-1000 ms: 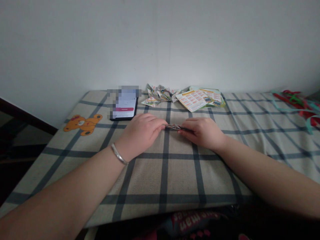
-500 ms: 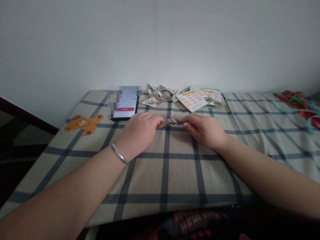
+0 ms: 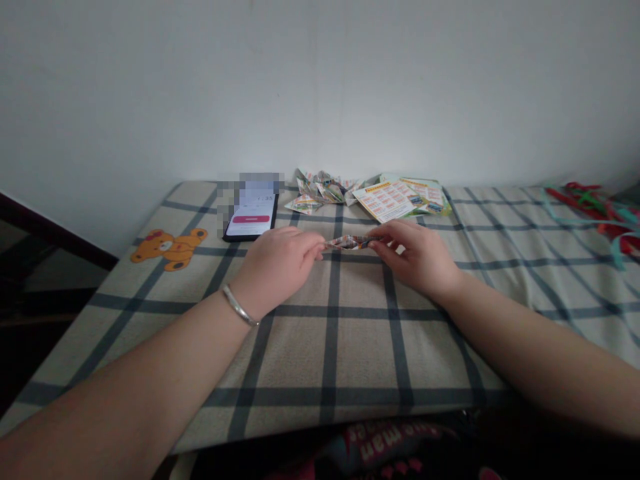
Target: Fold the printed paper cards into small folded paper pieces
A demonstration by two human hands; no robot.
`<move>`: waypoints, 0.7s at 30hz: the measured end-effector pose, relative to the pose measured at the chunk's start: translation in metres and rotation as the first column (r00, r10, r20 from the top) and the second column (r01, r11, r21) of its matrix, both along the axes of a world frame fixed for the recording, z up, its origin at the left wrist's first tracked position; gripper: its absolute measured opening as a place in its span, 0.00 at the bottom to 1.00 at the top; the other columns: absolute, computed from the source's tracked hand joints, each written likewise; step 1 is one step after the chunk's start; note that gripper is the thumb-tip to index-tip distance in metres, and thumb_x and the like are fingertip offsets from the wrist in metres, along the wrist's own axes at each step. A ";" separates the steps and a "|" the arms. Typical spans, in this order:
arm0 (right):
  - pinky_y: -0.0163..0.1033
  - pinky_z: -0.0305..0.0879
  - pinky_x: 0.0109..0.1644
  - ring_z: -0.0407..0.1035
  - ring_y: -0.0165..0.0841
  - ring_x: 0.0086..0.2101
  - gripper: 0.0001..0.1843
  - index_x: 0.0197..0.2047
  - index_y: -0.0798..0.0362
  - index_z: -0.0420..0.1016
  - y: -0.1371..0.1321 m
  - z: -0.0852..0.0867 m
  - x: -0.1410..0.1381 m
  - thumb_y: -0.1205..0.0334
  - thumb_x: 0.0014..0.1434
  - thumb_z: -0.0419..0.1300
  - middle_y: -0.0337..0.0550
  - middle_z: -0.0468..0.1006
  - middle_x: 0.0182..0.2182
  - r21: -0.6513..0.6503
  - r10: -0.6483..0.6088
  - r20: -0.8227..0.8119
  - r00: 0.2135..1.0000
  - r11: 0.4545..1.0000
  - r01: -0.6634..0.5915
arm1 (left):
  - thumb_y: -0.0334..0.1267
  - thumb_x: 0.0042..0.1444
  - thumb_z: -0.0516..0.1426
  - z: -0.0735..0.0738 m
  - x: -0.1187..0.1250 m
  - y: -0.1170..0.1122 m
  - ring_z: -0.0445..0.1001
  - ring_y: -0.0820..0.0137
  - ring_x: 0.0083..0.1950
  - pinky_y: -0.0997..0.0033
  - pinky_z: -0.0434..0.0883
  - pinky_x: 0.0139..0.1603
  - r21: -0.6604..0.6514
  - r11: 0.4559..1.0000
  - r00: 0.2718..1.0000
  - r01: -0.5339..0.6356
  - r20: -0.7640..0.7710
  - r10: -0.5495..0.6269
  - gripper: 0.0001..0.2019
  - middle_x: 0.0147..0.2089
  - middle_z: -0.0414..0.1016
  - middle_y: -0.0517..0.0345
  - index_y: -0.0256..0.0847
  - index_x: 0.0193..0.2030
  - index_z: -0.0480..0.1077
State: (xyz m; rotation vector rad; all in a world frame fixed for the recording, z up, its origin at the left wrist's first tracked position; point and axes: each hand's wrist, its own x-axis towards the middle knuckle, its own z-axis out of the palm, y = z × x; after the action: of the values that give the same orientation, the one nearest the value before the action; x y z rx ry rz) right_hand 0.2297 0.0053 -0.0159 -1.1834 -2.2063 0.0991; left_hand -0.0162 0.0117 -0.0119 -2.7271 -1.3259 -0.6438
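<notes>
Between my two hands a small folded piece of printed paper [image 3: 349, 242] is stretched sideways above the checked cloth. My left hand [image 3: 285, 263], with a silver bangle at the wrist, pinches its left end. At the other end my right hand [image 3: 417, 257] grips it between thumb and fingertips, with a small gap showing behind the thumb. Behind the paper lie several folded paper pieces [image 3: 325, 188] of similar print. Flat printed sheets [image 3: 387, 200] rest to the right of those, overlapping one another.
A phone [image 3: 250, 217] with a lit screen lies left of the folded papers. An orange bear picture [image 3: 170, 249] is on the cloth at the left. Red, green and teal ribbons [image 3: 595, 207] lie at the far right. A white wall [image 3: 320, 87] stands behind the table.
The folded paper has turned a little and shows more of its printed face. My right hand has risen slightly, and its thumb and fingers have shifted on the paper's end.
</notes>
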 end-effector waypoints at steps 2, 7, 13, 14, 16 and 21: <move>0.36 0.65 0.36 0.71 0.30 0.31 0.10 0.44 0.52 0.75 0.000 -0.001 0.001 0.58 0.63 0.57 0.43 0.79 0.36 0.006 0.010 -0.098 0.995 1.000 -0.009 | 0.33 0.62 0.49 -0.001 0.000 0.000 0.74 0.64 0.37 0.65 0.66 0.37 -0.005 1.000 1.000 -0.003 0.005 0.003 0.12 0.33 0.77 0.56 0.40 0.35 0.73; 0.35 0.64 0.34 0.71 0.30 0.30 0.07 0.41 0.51 0.76 0.003 -0.001 0.002 0.60 0.62 0.59 0.40 0.79 0.33 -0.066 0.031 -0.090 0.995 0.997 -0.037 | 0.35 0.64 0.48 -0.002 0.001 0.003 0.74 0.64 0.39 0.65 0.67 0.38 -0.099 0.994 0.998 -0.038 0.039 0.042 0.12 0.34 0.76 0.55 0.39 0.35 0.72; 0.34 0.62 0.32 0.69 0.29 0.27 0.06 0.36 0.52 0.75 0.004 0.002 0.003 0.60 0.59 0.59 0.39 0.78 0.28 -0.099 -0.036 -0.076 0.996 0.995 0.029 | 0.34 0.60 0.53 -0.006 0.004 0.002 0.75 0.67 0.40 0.66 0.71 0.41 -0.134 0.988 0.967 -0.079 0.230 0.109 0.11 0.38 0.76 0.56 0.38 0.49 0.66; 0.34 0.61 0.31 0.69 0.28 0.26 0.05 0.36 0.52 0.76 0.004 0.004 0.003 0.61 0.59 0.59 0.39 0.78 0.28 -0.098 -0.038 -0.060 0.997 0.995 0.032 | 0.34 0.59 0.54 -0.006 0.004 0.001 0.75 0.68 0.39 0.67 0.71 0.40 -0.113 0.988 0.952 -0.105 0.274 0.133 0.11 0.38 0.75 0.56 0.38 0.49 0.64; 0.33 0.60 0.30 0.68 0.28 0.26 0.05 0.35 0.52 0.76 0.005 0.006 0.003 0.61 0.58 0.59 0.38 0.78 0.27 -0.093 -0.074 -0.033 0.997 0.993 0.071 | 0.34 0.58 0.54 -0.005 0.002 0.001 0.73 0.69 0.37 0.69 0.71 0.38 -0.064 0.985 0.936 -0.158 0.309 0.170 0.08 0.37 0.73 0.57 0.38 0.45 0.63; 0.34 0.60 0.31 0.69 0.29 0.27 0.06 0.34 0.52 0.76 0.012 0.012 0.002 0.59 0.57 0.60 0.39 0.79 0.28 -0.121 -0.160 -0.087 0.983 0.981 0.149 | 0.33 0.59 0.53 -0.003 0.000 0.003 0.72 0.66 0.39 0.65 0.70 0.41 -0.024 0.999 0.993 -0.045 0.112 0.047 0.05 0.35 0.74 0.55 0.39 0.33 0.68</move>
State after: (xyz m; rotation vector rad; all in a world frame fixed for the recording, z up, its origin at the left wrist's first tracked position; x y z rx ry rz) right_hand 0.2316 0.0178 -0.0041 -1.3792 -2.0398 0.2154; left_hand -0.0160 0.0142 -0.0144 -2.7049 -1.4226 -0.7954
